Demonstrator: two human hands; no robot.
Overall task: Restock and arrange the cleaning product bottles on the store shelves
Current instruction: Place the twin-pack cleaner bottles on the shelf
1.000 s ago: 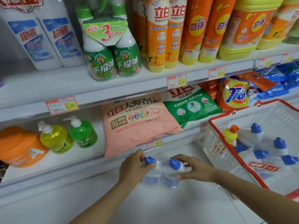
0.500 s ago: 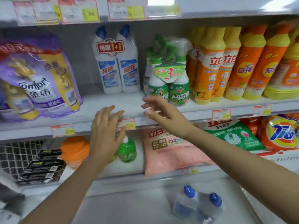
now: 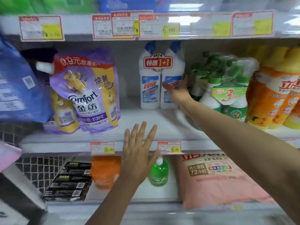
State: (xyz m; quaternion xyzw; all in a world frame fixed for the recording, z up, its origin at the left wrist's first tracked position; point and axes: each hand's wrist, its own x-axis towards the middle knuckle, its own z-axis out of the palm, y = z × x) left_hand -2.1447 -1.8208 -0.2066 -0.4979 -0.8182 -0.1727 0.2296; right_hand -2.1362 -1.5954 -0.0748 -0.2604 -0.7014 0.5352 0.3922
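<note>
**Hands moving up from the floor to the shelved twin pack**

The person's hands are no longer resting on the floor pack. A second ago both were touching that blue-capped pair down on the floor; now they are reaching up at the middle shelf [image 3: 162, 127], and the floor pack is sitting out of view.

The right hand [image 3: 177, 90] is stretching far in, wide open, with its thumb lying across the front label of the twin pack [image 3: 152, 88] and its fingers running up the pack's right side, in the gap beside the green spray bottles [image 3: 227, 95]. It is touching the pack but not yet wrapping it, as far as the blur is letting me tell. The left hand [image 3: 138, 150] is hovering nearer, over the shelf's front edge, fingers straight and spread, holding nothing, just left of a price tag [image 3: 169, 149].

The twin pack is standing upright at the far side of the shelf, with bare shelf in front of it and to its left, before the softener pouches [image 3: 87, 95].

In my judgement the person is pausing the restock to deal with the stock already there, probably shifting or straightening this pack so the new one is getting a proper slot next to it.
</note>
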